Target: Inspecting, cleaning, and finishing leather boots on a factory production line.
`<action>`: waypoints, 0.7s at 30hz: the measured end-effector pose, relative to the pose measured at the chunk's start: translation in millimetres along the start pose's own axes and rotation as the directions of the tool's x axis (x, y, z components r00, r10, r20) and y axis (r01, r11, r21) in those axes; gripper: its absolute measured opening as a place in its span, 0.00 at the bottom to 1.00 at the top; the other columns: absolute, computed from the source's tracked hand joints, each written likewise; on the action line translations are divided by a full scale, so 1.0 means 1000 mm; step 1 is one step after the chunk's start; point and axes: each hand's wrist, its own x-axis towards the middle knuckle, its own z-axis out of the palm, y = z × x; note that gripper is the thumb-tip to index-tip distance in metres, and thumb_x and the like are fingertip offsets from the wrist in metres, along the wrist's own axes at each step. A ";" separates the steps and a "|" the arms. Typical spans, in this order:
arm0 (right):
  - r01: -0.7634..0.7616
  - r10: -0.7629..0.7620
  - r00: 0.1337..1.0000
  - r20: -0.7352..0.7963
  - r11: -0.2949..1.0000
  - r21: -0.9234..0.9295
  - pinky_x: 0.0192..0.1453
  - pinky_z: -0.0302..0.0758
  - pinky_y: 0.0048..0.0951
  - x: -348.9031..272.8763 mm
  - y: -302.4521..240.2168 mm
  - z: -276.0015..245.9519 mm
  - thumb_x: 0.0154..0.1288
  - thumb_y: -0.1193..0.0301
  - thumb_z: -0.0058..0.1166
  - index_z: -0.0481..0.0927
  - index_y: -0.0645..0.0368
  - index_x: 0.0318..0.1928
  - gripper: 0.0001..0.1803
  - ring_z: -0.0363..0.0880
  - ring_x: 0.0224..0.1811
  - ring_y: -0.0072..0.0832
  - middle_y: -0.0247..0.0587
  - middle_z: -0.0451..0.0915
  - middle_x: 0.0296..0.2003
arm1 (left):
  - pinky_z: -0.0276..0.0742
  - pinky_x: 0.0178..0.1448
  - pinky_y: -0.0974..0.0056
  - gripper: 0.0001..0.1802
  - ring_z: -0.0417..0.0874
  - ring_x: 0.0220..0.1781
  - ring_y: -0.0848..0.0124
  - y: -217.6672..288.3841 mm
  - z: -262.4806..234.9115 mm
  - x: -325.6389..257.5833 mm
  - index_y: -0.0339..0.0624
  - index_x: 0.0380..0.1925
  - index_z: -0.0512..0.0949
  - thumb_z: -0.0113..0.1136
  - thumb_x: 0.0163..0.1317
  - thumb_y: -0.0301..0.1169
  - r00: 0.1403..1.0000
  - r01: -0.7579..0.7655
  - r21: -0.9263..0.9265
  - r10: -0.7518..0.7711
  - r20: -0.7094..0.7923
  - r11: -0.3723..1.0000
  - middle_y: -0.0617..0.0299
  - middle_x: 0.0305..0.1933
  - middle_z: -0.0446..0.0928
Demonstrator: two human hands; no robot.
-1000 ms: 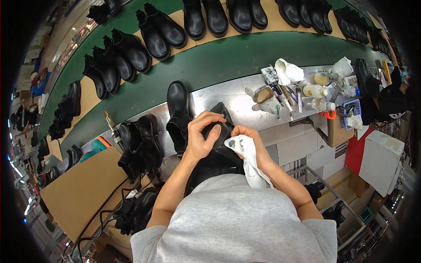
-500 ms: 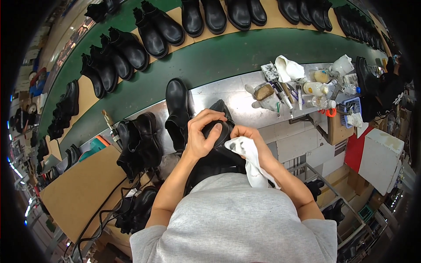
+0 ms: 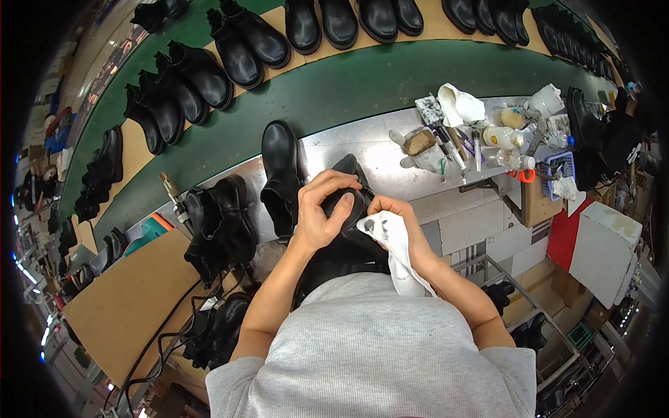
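Close to my body, a black leather boot (image 3: pixel 356 210) is held, its lower part largely hidden by my hands. Fingers and thumb of my left hand (image 3: pixel 318 212) curl round it from the left. On its right side, my right hand (image 3: pixel 403 217) pinches a white cloth (image 3: pixel 394 244) with dark smudges; the cloth's loose end hangs down toward my shirt. The fingertips of the right hand are at the boot's edge. Just left of my left hand, another black boot (image 3: pixel 280 150) lies on the metal bench edge, toe pointing away.
More black boots (image 3: pixel 233 216) stand at the left. Along the green conveyor (image 3: pixel 334 83), several pairs sit on cardboard. At right on the metal worktop (image 3: pixel 376 150) lie a brown block (image 3: pixel 420 143), pens, bottles (image 3: pixel 502 138), orange-handled scissors (image 3: pixel 523 175) and a blue basket (image 3: pixel 557 174).
The view has shifted very slightly. Both hands keep nearly the same grip on the boot and the cloth.
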 end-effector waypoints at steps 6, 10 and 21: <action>-0.176 0.181 0.983 -0.009 0.964 0.199 0.28 0.58 0.13 0.001 -0.003 -0.003 0.55 0.80 0.50 0.68 0.58 0.25 0.06 0.62 0.26 0.09 0.22 0.67 0.22 | 0.72 0.50 0.64 0.16 0.80 0.44 0.62 -0.001 0.000 -0.001 0.29 0.32 0.80 0.52 0.52 0.33 0.999 0.042 -0.008 -0.042 0.015 0.999 0.49 0.39 0.79; -0.134 0.134 0.991 0.009 0.986 0.098 0.27 0.58 0.14 -0.001 -0.007 -0.002 0.57 0.78 0.50 0.69 0.58 0.26 0.05 0.62 0.25 0.09 0.22 0.66 0.21 | 0.71 0.51 0.64 0.17 0.80 0.44 0.62 -0.002 -0.001 -0.003 0.29 0.32 0.79 0.52 0.52 0.34 0.999 0.039 -0.004 -0.039 0.009 0.999 0.48 0.39 0.79; -0.145 0.138 0.989 0.048 0.974 0.173 0.19 0.58 0.14 0.003 -0.002 -0.005 0.61 0.73 0.46 0.69 0.56 0.30 0.03 0.64 0.18 0.11 0.26 0.68 0.19 | 0.73 0.48 0.63 0.13 0.81 0.41 0.59 -0.004 -0.002 -0.002 0.30 0.31 0.79 0.54 0.49 0.30 1.000 -0.015 -0.004 0.015 -0.008 1.000 0.47 0.38 0.79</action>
